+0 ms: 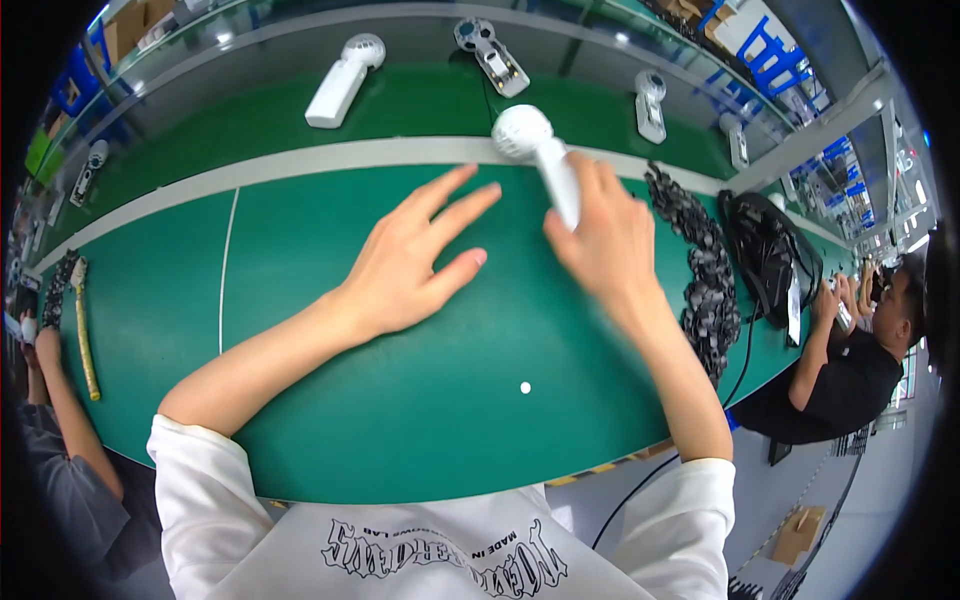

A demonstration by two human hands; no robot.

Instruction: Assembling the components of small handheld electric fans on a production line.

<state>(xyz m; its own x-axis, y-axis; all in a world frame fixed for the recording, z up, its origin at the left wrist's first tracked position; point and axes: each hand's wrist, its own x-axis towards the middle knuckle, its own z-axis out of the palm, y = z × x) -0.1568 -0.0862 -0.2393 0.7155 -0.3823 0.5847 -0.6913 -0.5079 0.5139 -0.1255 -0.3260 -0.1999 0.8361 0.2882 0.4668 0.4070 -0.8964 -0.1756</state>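
Observation:
My right hand (612, 235) is closed round the handle of a white handheld fan (524, 134), whose round slotted head points away from me at the white border strip of the bench. Part of the handle is hidden behind my fingers. My left hand (405, 258) is over the green bench mat (330, 420), fingers spread and nothing in it. Beyond the strip, a closed white fan (340, 90) lies on the green conveyor belt, along with a fan (492, 60) whose opened handle shows its inner parts.
More fans (651, 105) lie along the belt. On my right are a long heap of small black parts (708, 290), a black bag (768, 255) and a cable. A small white dot (525, 388) marks the mat. A yellow stick (88, 335) lies left; people sit on both sides.

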